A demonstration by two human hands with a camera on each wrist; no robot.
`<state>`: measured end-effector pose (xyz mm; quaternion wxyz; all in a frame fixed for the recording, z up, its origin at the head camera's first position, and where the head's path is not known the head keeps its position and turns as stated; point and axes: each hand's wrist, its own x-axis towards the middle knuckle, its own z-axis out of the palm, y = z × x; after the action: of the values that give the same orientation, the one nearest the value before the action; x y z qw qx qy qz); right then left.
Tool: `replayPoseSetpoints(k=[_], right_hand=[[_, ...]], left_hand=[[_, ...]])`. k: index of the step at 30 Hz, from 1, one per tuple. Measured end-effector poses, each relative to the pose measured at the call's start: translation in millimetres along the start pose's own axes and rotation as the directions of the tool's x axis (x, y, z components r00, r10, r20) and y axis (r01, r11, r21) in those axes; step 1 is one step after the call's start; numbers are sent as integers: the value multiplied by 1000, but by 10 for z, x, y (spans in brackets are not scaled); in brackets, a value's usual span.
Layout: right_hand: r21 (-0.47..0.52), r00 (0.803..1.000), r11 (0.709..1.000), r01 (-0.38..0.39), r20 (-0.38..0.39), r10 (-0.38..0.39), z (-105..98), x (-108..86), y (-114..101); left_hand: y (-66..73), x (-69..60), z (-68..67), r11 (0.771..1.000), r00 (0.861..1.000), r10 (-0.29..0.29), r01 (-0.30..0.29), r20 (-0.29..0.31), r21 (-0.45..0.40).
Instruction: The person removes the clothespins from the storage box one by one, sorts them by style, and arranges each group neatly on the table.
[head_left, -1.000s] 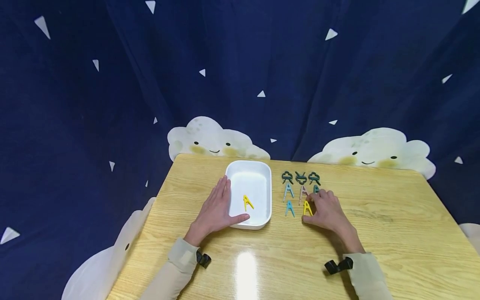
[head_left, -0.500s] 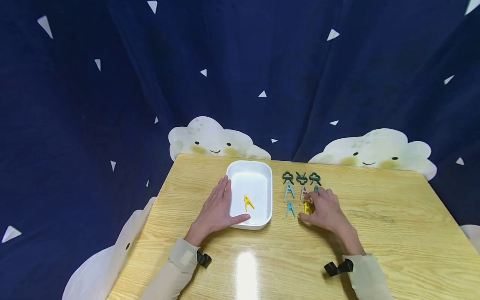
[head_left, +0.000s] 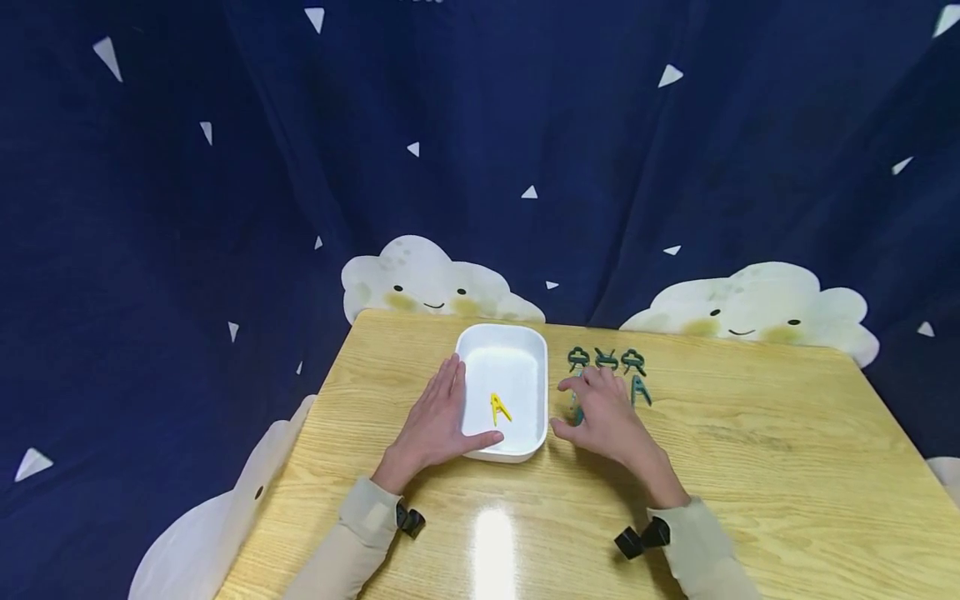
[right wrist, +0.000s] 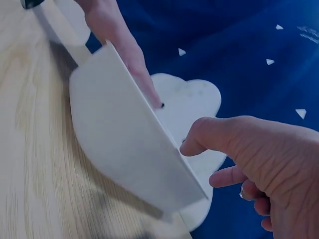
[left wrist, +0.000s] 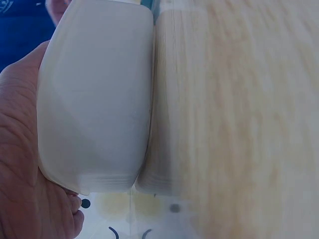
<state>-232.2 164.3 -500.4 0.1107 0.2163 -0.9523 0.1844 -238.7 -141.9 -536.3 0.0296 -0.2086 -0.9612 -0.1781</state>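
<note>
My left hand (head_left: 435, 417) rests against the near left side of a white box (head_left: 545, 392), its fingers straight along the wall and thumb over the front rim. Inside the box lies a yellow clothespin (head_left: 499, 407). In the head view my right hand (head_left: 615, 417) hovers just right of the box, thumb and forefinger spread apart around a blue clothespin (head_left: 578, 414), which is partly covered. A teal clothespin (head_left: 640, 389) lies beyond that hand. The pink clothespin and the second yellow one are out of sight. Between the right thumb (right wrist: 199, 137) and fingers nothing shows in the right wrist view.
Several dark green clips (head_left: 606, 359) lie in a row behind the right hand. The wooden table (head_left: 780, 442) ends at a dark blue curtain (head_left: 480, 167) with white clouds and triangles.
My right hand has moved left from the yellow clothespin toward the blue ones, and its thumb and forefinger have spread. The teal clothespin is now uncovered. The left hand keeps its place on the box.
</note>
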Motion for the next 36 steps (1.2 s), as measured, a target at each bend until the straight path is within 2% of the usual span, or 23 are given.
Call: replayPoseSetpoints(k=[8, 15, 20, 25, 31, 36], right_hand=[[-33, 998, 997, 67, 17, -66, 134, 187, -224], [-20, 987, 988, 154, 39, -154, 292, 362, -363], [-37, 980, 987, 154, 133, -148, 444, 493, -417], [-91, 963, 982, 167, 228, -143, 571, 558, -421], [-180, 957, 958, 221, 232, -177, 669, 603, -405], [-200, 955, 952, 233, 232, -185, 692, 641, -433]], left_hand=[[12, 9, 27, 1000, 1000, -1, 1, 13, 10], [10, -8, 54, 1000, 1000, 5, -5, 9, 4], [13, -12, 74, 1000, 1000, 13, -13, 5, -1], [14, -10, 88, 1000, 1000, 21, -21, 7, 7], [13, -5, 54, 1000, 1000, 29, -29, -3, 11], [-14, -2, 21, 1000, 1000, 21, -20, -16, 11]])
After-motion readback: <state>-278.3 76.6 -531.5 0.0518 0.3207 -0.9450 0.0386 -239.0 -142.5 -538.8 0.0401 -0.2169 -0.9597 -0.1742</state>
